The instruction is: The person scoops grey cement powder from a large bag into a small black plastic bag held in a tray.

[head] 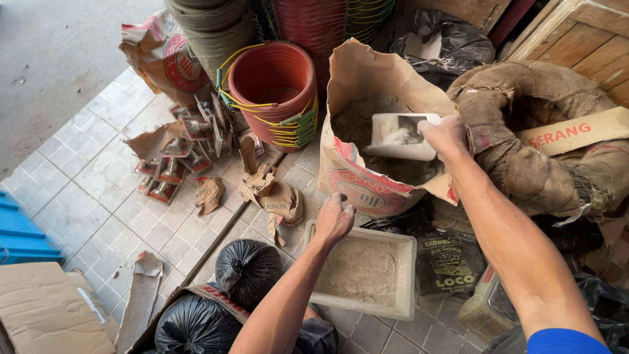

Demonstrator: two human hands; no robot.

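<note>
While the right hand [447,136] grips a white scoop [401,136] of grey powder inside the torn paper cement sack [367,177] at one o'clock, the left hand [334,217] clasps the far rim of the powder-filled rectangular tub [365,270] on the tiled floor [92,190]. Black bags [247,269] lie at seven o'clock.
</note>
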